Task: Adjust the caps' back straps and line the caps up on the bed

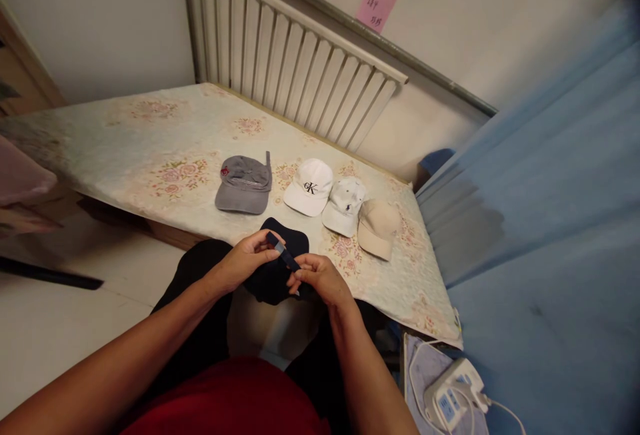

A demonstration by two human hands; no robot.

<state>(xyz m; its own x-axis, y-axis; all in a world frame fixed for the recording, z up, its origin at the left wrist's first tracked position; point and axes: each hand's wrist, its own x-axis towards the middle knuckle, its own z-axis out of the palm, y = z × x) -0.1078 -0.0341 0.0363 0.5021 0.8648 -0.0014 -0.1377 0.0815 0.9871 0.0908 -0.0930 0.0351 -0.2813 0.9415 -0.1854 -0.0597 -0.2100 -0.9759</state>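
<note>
A dark navy cap (280, 268) sits in front of me over my lap, at the near edge of the bed. Its adjusting strap (283, 252) is pinched between both hands. My left hand (243, 260) grips the strap's upper end. My right hand (319, 279) holds the lower end by the fingertips. On the floral sheet (150, 148) beyond lie a grey cap (244, 185), a white cap with a black logo (310, 187), a second white cap (345, 205) and a beige cap (377, 227) in a row.
A white radiator (295, 55) stands against the wall behind the bed, with a pink note (377, 4) above it. A blue curtain (550, 222) hangs at the right. A white power strip with cables (453, 398) lies at the lower right.
</note>
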